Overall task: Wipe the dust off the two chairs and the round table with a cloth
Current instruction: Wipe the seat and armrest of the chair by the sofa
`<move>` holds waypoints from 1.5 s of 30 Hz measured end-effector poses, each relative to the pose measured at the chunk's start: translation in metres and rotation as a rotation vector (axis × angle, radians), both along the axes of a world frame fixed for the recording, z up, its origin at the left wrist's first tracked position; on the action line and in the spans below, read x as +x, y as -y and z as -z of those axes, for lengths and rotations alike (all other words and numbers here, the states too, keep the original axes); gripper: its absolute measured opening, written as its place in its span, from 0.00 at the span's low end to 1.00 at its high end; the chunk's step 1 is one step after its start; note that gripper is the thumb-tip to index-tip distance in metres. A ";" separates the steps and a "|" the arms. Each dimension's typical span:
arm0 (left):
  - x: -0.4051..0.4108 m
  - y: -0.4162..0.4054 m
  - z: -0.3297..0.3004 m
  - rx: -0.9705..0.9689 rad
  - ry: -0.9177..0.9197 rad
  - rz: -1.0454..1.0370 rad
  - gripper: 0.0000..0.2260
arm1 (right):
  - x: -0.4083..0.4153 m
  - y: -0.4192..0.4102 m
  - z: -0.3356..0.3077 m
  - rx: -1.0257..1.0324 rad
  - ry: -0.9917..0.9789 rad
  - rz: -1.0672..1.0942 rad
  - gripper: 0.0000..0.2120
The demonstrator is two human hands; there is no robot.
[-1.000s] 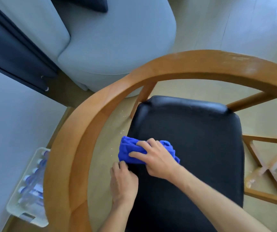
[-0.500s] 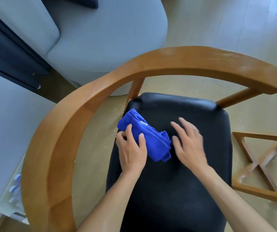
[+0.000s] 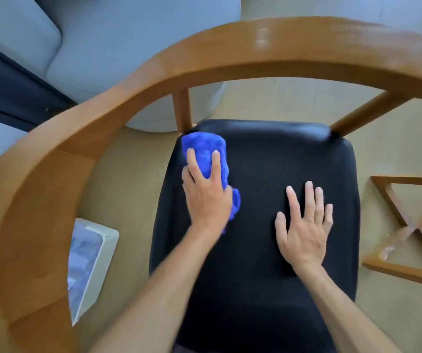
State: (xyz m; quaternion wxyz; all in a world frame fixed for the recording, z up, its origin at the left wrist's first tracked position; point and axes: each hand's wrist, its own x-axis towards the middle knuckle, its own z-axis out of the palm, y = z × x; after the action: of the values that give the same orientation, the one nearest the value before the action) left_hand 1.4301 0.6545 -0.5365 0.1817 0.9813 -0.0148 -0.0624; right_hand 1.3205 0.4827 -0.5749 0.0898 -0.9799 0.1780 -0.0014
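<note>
I look straight down on a chair with a black padded seat (image 3: 268, 159) and a curved wooden back rail (image 3: 118, 98). A bunched blue cloth (image 3: 206, 151) lies on the seat's far left corner, pressed down under my left hand (image 3: 206, 197), whose fingers curl over it. My right hand (image 3: 304, 225) rests flat on the middle of the seat, fingers spread, holding nothing. The round table and the second chair's seat are out of sight.
A light grey sofa (image 3: 118, 36) stands beyond the chair at the upper left. A white tray of water bottles (image 3: 90, 261) sits on the floor under the left rail. A wooden cross-shaped frame (image 3: 408, 225) lies on the floor at the right.
The cloth passed from my right hand to my left and slid toward the seat's far left corner. My right hand let go and came to rest flat on the seat.
</note>
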 end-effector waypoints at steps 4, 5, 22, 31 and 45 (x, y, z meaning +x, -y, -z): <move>0.039 -0.058 -0.004 0.032 -0.002 0.055 0.28 | 0.000 -0.001 0.003 -0.009 0.051 0.004 0.26; 0.049 -0.060 -0.003 0.040 -0.055 -0.042 0.28 | 0.000 -0.001 0.005 -0.010 0.068 0.001 0.26; -0.184 -0.071 -0.014 0.046 -0.385 -0.805 0.24 | 0.000 -0.003 0.002 0.009 0.092 0.028 0.27; -0.064 -0.008 0.000 0.011 -0.039 -0.107 0.32 | 0.000 -0.001 0.009 -0.019 0.112 0.011 0.26; -0.154 -0.050 -0.005 0.021 -0.159 0.085 0.38 | 0.000 -0.001 0.010 -0.031 0.124 0.012 0.26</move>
State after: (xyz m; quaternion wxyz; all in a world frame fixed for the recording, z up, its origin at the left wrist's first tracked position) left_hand 1.2762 0.7044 -0.5316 0.1692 0.9735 -0.0412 -0.1481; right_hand 1.3202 0.4838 -0.5847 0.0856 -0.9781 0.1780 -0.0652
